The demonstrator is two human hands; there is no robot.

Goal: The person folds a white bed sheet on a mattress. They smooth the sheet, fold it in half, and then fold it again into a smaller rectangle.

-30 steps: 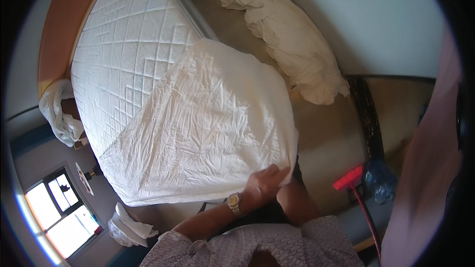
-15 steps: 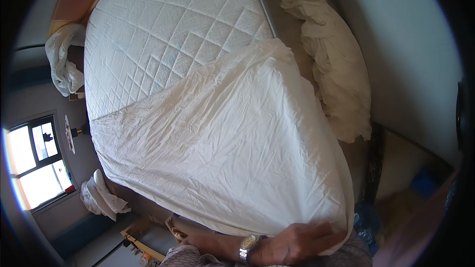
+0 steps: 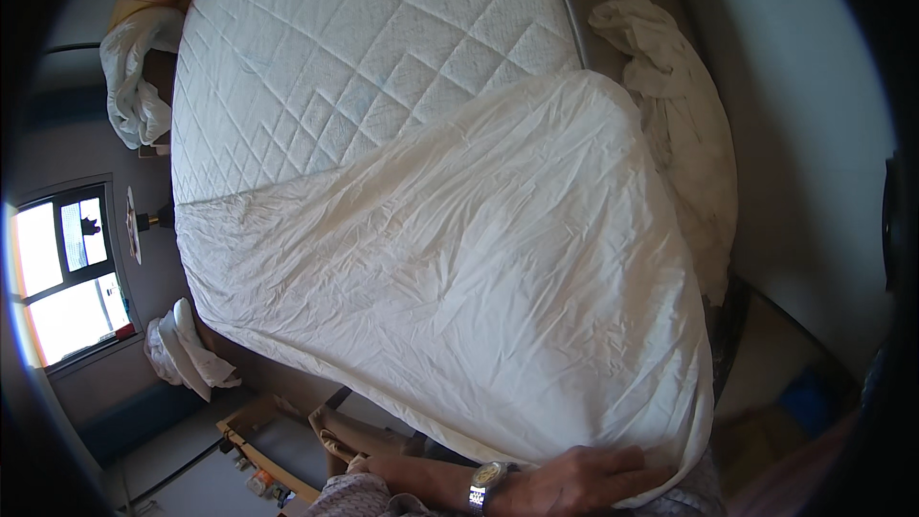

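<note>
A white, wrinkled bed sheet [image 3: 479, 268] lies over the near part of a quilted mattress [image 3: 383, 29], whose far part is bare. The sheet wraps around the mattress's near edge and near right corner. At the bottom of the view my left hand [image 3: 584, 481], with a metal-banded watch [image 3: 486, 481] on its wrist, grips the sheet's edge close to that corner. Its fingertips are partly tucked behind the fabric. My right hand is out of sight.
Crumpled white bedding [image 3: 680, 124] lies on the floor along the bed's right side, by a pale wall [image 3: 804, 134]. White bedding [image 3: 134, 77] and pillows [image 3: 187, 349] are at the left, near a window [image 3: 72, 273]. An open wooden drawer [image 3: 273, 440] stands at lower left.
The sheet's right side has billowed up and shifted right, covering more of the floor bedding. My left hand keeps its grip near the corner, slightly lower. The whole view has shifted a little.
</note>
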